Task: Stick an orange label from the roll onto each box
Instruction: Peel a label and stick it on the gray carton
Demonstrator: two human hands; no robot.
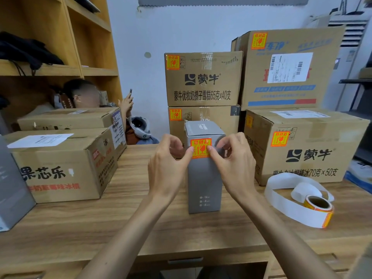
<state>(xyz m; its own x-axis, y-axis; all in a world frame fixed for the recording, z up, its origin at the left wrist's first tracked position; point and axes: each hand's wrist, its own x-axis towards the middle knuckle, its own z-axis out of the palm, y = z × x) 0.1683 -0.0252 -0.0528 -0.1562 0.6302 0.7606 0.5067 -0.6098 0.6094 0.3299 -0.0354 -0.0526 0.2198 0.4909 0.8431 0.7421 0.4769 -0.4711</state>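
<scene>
A tall grey box (204,182) stands upright on the wooden table (141,224) in front of me. An orange label (200,147) lies on its front face near the top. My left hand (167,170) holds the box's upper left side, its thumb pressing the label's left edge. My right hand (235,168) mirrors it on the right side, thumb on the label's right edge. The label roll (318,204) lies at the right with a long loop of white backing strip (281,200) trailing from it.
Stacked cardboard boxes (203,87) behind and a large box (306,154) at the right carry orange labels. Two cardboard boxes (60,168) sit at the left, beside another grey box (12,188). A person (84,95) with a phone sits behind the table, by wooden shelves (60,69).
</scene>
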